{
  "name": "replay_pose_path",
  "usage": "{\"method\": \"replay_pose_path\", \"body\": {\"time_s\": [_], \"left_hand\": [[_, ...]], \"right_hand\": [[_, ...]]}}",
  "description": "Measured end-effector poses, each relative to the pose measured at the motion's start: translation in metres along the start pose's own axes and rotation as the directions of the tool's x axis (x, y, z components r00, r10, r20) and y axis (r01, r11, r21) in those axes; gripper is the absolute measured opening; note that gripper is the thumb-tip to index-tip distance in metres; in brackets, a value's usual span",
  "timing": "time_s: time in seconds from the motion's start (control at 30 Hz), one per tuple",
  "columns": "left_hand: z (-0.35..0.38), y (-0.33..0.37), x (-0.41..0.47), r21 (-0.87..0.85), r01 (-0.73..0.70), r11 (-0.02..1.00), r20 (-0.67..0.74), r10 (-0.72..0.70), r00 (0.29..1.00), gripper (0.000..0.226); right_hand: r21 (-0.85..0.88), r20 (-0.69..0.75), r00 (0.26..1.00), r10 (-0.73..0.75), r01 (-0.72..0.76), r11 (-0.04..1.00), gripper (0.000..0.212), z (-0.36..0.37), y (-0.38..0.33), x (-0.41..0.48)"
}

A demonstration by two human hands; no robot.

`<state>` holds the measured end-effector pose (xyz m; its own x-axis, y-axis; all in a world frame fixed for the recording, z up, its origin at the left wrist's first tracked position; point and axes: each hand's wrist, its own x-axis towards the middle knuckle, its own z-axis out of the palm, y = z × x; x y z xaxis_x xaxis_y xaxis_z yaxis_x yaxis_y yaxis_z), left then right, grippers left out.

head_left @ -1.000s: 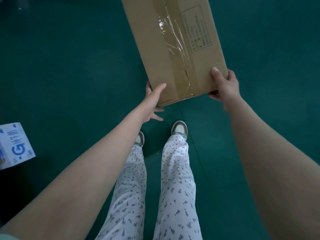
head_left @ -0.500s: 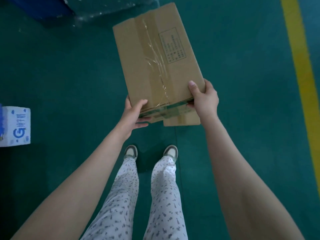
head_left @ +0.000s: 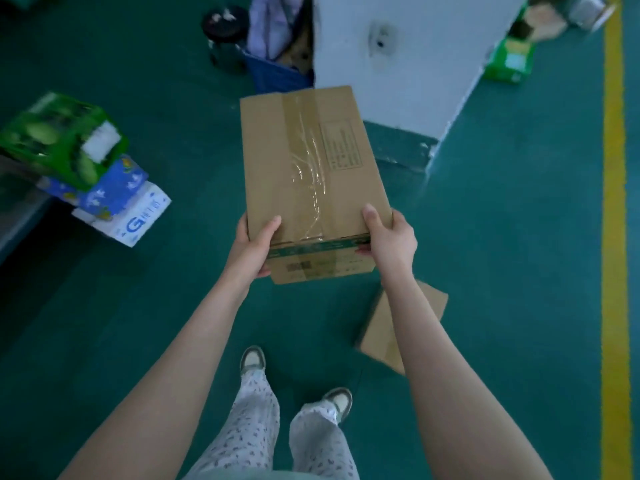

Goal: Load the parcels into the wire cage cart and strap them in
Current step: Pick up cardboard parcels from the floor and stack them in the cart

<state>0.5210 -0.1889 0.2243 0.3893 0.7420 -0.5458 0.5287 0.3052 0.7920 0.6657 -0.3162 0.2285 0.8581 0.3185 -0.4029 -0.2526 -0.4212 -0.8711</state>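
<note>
Cardboard parcel (head_left: 311,168) looked stiff and light; my left hand (head_left: 251,247) and right hand (head_left: 391,237) each gripped a near corner, thumbs over its slick taped top.

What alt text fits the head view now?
The left hand and right hand grip the near end of a taped cardboard parcel held above a green floor. A second cardboard box lies on the floor beneath the right forearm; stacked packs sit left, a yellow line runs right.
</note>
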Motion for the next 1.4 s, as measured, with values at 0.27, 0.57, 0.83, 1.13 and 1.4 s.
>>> {"method": "replay_pose_path", "body": {"time_s": [0.27, 0.57, 0.83, 1.13, 1.4], "left_hand": [[-0.131, 0.013, 0.007, -0.175, 0.024, 0.984, -0.206, -0.06, 0.977, 0.059], [-0.293, 0.005, 0.027, -0.315, 0.015, 0.949, -0.363, -0.135, 0.922, 0.062], [-0.423, -0.01, 0.036, -0.371, -0.02, 0.928, -0.49, -0.177, 0.854, 0.068], [-0.503, -0.018, 0.05, -0.463, -0.064, 0.884, -0.596, -0.257, 0.761, 0.065], [-0.569, 0.009, 0.097, -0.477, -0.125, 0.87, -0.675, -0.271, 0.686, 0.065]], "right_hand": [[-0.108, 0.224, 0.968, -0.11, 0.137, 0.985, 0.029, 0.119, -0.079, -0.038], [-0.152, 0.415, 0.894, -0.172, 0.254, 0.955, 0.027, 0.278, -0.14, -0.097], [-0.15, 0.539, 0.815, -0.212, 0.341, 0.928, 0.031, 0.41, -0.171, -0.147], [-0.13, 0.681, 0.699, -0.22, 0.411, 0.902, 0.025, 0.521, -0.203, -0.167], [-0.096, 0.777, 0.583, -0.237, 0.482, 0.871, 0.028, 0.621, -0.256, -0.155]]}}
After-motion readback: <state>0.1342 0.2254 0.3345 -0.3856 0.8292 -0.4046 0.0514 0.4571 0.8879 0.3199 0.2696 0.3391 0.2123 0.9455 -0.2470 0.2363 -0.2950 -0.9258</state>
